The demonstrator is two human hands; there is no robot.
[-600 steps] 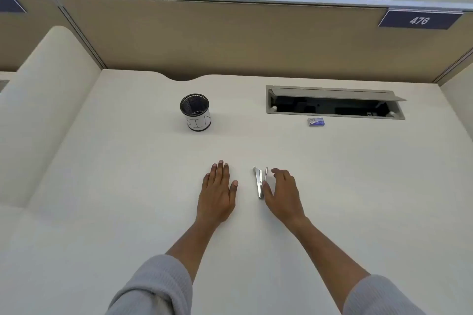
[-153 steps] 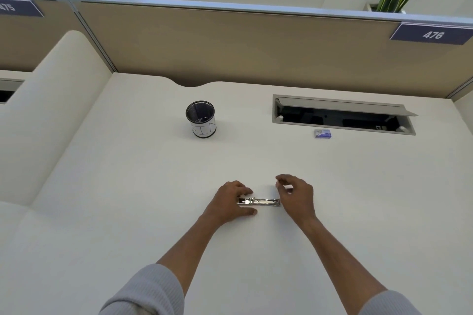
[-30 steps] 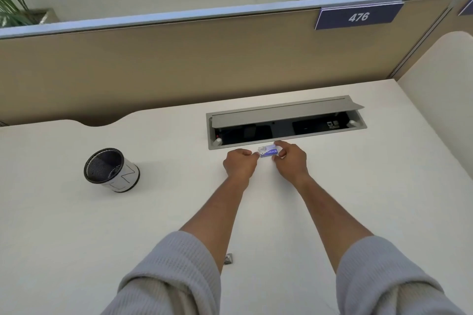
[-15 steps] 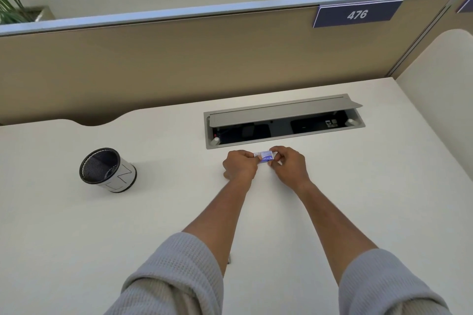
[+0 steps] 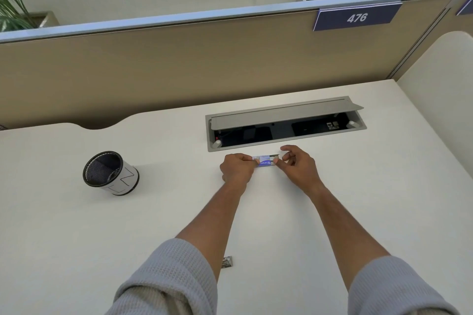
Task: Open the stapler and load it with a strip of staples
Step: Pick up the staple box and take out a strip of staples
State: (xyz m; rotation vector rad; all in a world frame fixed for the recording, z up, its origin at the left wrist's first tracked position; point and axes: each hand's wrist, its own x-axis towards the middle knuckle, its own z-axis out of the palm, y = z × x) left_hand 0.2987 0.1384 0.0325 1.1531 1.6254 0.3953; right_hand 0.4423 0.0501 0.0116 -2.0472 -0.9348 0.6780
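Observation:
A small blue-and-white staple box (image 5: 265, 162) is held between both hands just in front of the cable hatch. My left hand (image 5: 236, 167) pinches its left end. My right hand (image 5: 297, 165) pinches the right end, where a thin pale tray (image 5: 271, 156) sticks out of the box. The metal stapler (image 5: 227, 261) lies near the desk's front; only one end shows, the rest is hidden under my left forearm.
An open grey cable hatch (image 5: 285, 124) is sunk into the white desk (image 5: 76, 225) right behind my hands. A black mesh pen cup (image 5: 110, 172) stands at the left. A beige partition (image 5: 179, 59) closes the back, a padded side panel (image 5: 440, 89) the right.
The staple box has come slightly toward me off the hatch edge, and its inner tray now shows sliding out on the right side. Both hands stay on it.

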